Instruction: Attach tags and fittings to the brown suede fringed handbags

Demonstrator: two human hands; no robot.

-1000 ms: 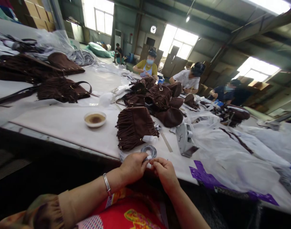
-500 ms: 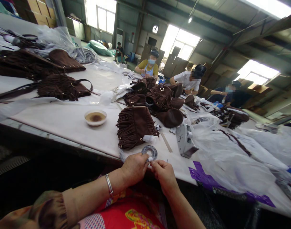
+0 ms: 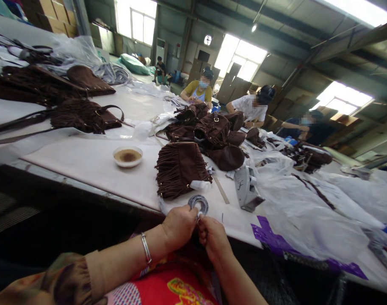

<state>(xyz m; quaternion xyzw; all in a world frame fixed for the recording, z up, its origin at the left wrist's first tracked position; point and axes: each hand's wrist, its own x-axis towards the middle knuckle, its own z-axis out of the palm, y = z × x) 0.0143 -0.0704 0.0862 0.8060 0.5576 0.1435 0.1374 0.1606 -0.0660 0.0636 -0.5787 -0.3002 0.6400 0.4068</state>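
At the table's near edge, my left hand point(image 3: 180, 226) pinches the near side of a coiled grey strap point(image 3: 203, 199), which looks wrapped in clear film. My right hand point(image 3: 213, 238) is closed, its fingertips meeting the left ones at a small white piece point(image 3: 200, 214) on the coil. What exactly lies between the right fingers is mostly hidden. Just beyond the coil lies a dark brown fringed bag point(image 3: 183, 167), with a translucent plastic roll point(image 3: 200, 185) against its lower right corner.
A shallow dish point(image 3: 128, 156) of brownish stuff sits to the left. Right of the bag are a metal ruler point(image 3: 221, 189) and a grey tape dispenser point(image 3: 247, 188). More brown bags point(image 3: 212, 127), plastic sheeting point(image 3: 304, 212) and purple tape point(image 3: 271, 235) spread over the table. Several people work beyond.
My right hand has turned and drawn in lower, closer against the left fingertips. My left hand still holds the coil in nearly the same place.
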